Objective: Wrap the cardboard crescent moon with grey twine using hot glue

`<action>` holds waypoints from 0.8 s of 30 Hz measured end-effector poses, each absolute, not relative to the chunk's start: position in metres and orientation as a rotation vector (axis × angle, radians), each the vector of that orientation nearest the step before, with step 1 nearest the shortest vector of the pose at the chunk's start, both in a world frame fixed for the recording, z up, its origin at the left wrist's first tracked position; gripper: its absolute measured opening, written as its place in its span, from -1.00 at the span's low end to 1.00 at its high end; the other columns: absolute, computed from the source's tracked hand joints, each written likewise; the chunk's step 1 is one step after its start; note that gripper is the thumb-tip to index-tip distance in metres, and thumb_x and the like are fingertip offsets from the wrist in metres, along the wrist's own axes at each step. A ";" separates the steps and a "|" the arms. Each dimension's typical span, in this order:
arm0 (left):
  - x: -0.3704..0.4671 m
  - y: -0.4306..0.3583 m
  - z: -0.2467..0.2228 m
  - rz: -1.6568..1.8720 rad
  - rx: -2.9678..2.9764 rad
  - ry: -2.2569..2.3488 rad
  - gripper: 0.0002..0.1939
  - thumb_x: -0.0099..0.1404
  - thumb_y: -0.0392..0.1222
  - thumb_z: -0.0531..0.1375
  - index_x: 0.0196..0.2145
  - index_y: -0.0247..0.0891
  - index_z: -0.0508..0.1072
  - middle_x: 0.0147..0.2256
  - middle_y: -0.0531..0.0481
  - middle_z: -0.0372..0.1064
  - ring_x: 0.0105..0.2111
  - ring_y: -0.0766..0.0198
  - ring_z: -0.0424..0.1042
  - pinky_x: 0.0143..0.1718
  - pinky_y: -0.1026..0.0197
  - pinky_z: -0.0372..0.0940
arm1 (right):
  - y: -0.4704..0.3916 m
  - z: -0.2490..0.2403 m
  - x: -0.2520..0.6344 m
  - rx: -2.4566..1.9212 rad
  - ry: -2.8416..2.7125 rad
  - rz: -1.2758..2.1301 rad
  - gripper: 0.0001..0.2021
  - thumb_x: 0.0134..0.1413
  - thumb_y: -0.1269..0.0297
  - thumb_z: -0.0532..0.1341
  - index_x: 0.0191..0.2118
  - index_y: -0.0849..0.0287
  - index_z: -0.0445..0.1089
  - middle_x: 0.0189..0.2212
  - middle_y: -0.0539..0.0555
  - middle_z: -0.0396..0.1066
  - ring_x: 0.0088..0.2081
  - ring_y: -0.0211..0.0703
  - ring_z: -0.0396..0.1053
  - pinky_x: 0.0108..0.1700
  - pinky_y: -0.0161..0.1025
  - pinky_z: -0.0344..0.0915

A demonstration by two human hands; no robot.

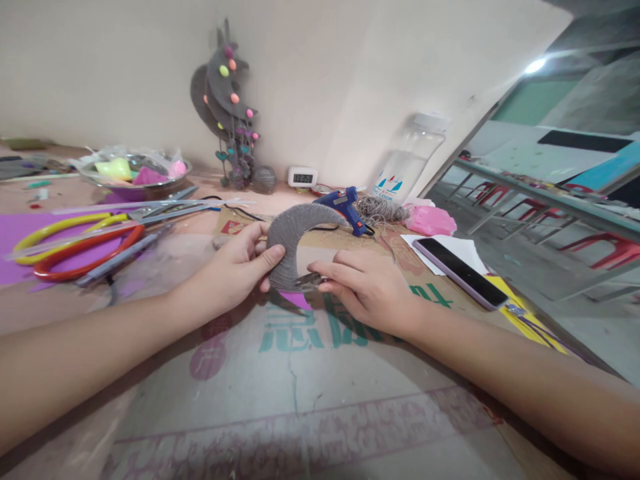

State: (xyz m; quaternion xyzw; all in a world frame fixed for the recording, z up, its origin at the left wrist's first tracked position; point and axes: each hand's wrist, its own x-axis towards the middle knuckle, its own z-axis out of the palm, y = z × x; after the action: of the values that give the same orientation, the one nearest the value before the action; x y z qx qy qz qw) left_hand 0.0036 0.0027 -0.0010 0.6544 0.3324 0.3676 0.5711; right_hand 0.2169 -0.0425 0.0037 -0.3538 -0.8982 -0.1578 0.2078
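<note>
My left hand [245, 260] is closed on the outer curve of a crescent moon [286, 243] wrapped in grey yarn, thumb on its front face. The crescent stands upright above the cardboard, its upper tip pointing right. At its lower end, my right hand [367, 283] is closed, thumb and fingers pinched together. A small dark grey piece [307, 279] shows at those fingertips; whether it is the crescent's lower tip or something separate, I cannot tell. Just beneath the crescent, a bit of purple sheet [296, 300] shows.
Printed cardboard [300, 407] covers the table. Behind the crescent are a blue glue gun [347, 205], grey yarn [383, 210] and a water bottle [407, 160]. A phone [460, 273] lies right; scissors [85, 247] and a metal bowl [137, 190] left. Decorated crescents [227, 100] hang on the wall.
</note>
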 end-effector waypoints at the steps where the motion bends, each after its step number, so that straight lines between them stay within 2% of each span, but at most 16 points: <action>1: 0.004 0.003 -0.001 0.858 1.533 0.776 -0.80 0.26 -0.16 0.10 -0.20 -0.28 0.20 -0.52 0.16 0.23 -0.69 0.48 0.16 -0.68 0.41 0.10 | -0.042 0.003 0.217 -0.980 -2.501 -0.442 -0.74 0.23 0.26 0.05 -0.10 0.25 0.39 -0.48 0.03 0.28 -0.45 -0.25 0.18 -0.38 -0.29 0.08; 13: 0.004 0.003 -0.004 0.844 1.548 0.747 -0.84 0.28 -0.18 0.07 -0.22 -0.27 0.18 -0.54 0.18 0.20 -0.68 0.49 0.14 -0.67 0.42 0.08 | -0.042 0.003 0.218 -0.918 -2.478 -0.478 -0.74 0.23 0.26 0.05 -0.16 0.26 0.43 -0.54 0.01 0.26 -0.49 -0.27 0.17 -0.44 -0.29 0.08; 19: 0.004 0.000 0.001 0.848 1.587 0.782 -0.88 0.29 -0.23 0.05 -0.21 -0.29 0.18 -0.56 0.19 0.18 -0.68 0.48 0.15 -0.66 0.42 0.09 | -0.043 0.001 0.222 -0.993 -2.380 -0.288 -0.71 0.25 0.23 0.01 -0.06 0.25 0.35 -0.42 0.07 0.32 -0.39 -0.23 0.24 -0.32 -0.28 0.17; 24: 0.004 -0.004 0.004 0.888 1.599 0.770 -0.89 0.28 -0.22 0.06 -0.24 -0.26 0.19 -0.54 0.18 0.21 -0.67 0.47 0.17 -0.67 0.41 0.13 | -0.041 0.000 0.221 -0.991 -2.419 -0.310 -0.74 0.24 0.23 0.04 -0.09 0.23 0.36 -0.43 0.06 0.32 -0.40 -0.24 0.24 -0.33 -0.29 0.15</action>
State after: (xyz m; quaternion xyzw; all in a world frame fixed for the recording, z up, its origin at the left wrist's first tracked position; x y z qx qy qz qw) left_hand 0.0044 -0.0045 0.0036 0.6747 0.3247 0.3748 0.5468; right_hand 0.2214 -0.0413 0.0002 -0.3644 -0.8892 -0.1139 0.2520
